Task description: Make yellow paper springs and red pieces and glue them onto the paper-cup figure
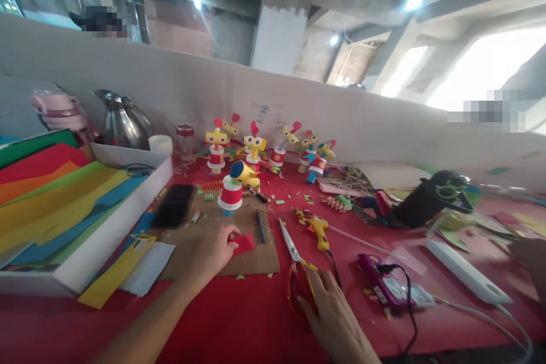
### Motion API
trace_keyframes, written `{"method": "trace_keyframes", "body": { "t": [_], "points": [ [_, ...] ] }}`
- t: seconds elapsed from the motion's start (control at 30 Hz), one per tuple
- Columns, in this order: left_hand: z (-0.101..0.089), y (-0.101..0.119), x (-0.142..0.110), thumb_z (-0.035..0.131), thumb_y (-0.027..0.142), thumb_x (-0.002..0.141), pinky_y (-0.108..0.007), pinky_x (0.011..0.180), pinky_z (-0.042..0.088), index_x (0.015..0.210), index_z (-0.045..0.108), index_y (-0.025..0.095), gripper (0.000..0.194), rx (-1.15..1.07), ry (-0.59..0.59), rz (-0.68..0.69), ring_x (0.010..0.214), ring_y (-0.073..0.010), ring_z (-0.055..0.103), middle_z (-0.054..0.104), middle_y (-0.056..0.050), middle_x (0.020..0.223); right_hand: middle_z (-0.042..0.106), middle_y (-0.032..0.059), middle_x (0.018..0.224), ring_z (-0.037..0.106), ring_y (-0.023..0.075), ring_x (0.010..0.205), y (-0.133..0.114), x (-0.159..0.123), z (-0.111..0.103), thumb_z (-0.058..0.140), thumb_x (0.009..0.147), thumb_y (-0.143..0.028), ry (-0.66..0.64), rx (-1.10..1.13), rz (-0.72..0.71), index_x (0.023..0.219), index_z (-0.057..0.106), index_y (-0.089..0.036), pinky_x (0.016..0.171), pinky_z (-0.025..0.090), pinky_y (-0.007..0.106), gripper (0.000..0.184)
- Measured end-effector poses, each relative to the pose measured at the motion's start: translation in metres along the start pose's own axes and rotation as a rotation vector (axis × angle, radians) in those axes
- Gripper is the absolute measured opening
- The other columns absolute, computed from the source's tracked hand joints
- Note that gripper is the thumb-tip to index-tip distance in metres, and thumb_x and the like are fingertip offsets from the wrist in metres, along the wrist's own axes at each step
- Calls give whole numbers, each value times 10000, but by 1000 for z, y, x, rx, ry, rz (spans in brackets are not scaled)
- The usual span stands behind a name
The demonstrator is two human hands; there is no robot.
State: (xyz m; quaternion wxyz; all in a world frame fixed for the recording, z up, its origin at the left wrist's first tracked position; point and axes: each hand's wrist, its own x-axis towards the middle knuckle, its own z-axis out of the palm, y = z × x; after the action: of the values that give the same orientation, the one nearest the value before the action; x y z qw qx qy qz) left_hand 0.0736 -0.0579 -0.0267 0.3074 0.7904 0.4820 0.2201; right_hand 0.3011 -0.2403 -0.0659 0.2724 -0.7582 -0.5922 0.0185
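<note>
My left hand [218, 248] pinches a small folded-looking piece of red paper [244, 244] above a brown cardboard sheet [268, 263]. To its right, my right hand [330, 300] has its fingers around the red handles of a pair of scissors [292, 249], whose blades point away from me. Just beyond my left hand stands a red and white paper-cup figure [231, 196] with a yellow tube head and spring-folded paper arms. A blue pen [261, 226] lies on the cardboard between the hands. The yellow hot glue gun [319, 229] rests beyond the scissors.
Several similar figures [255, 151] line the white partition. At left are a white box [115, 222] of coloured paper, a black phone [173, 206] and a steel jug [124, 122]. At right lie a purple power socket [390, 290], cords and a white power strip [467, 270]. Paper scraps litter the red table.
</note>
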Motion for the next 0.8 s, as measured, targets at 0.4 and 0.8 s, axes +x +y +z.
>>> {"method": "trace_keyframes", "body": {
  "t": [0.4,0.8],
  "points": [
    [-15,4,-36,848,336,478,-186,489,352,648,603,149,351,-1195,292,-436,499,-52,454,569,43,596,684,129,1053,658,279,947,-6,23,-36,601,664,-250,-236,290,373,1353,469,-133,866,507,399,712],
    [-24,31,-74,860,217,539,-169,512,435,650,535,159,348,-1501,439,-477,542,-56,548,580,68,596,508,27,852,466,119,664,-87,-63,-27,665,716,-683,-685,1338,355,1345,456,-291,505,357,205,770]
  ]
}}
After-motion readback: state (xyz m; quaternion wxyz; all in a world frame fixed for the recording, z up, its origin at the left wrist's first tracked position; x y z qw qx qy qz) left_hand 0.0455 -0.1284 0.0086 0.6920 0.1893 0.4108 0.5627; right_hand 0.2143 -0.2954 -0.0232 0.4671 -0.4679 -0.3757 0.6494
